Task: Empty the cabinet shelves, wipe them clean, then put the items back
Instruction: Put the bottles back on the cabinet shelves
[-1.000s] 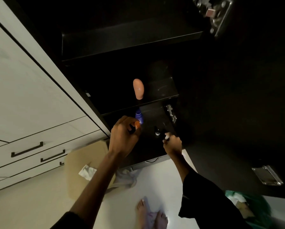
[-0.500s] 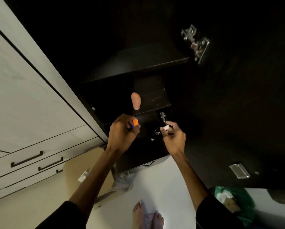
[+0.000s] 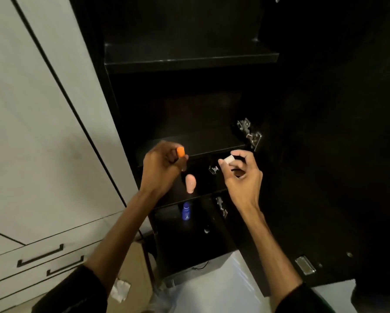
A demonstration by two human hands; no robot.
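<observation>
We have lifted both hands from the lowest shelf: left hand (image 3: 161,164) grips an orange-capped item (image 3: 180,151), right hand (image 3: 240,175) pinches a white-capped one (image 3: 229,159)—restocking the middle shelf (image 3: 203,143) likely.

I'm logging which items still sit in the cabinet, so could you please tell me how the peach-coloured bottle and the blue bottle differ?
The peach bottle is pale and rounded at the top; the blue bottle is dark blue with a white mark on its label. The peach bottle stands on the higher shelf, just below the left hand; the blue bottle stands on the shelf beneath it, deeper in shadow. Both are small, upright, near their shelf's left side, and touched by neither hand.
</observation>
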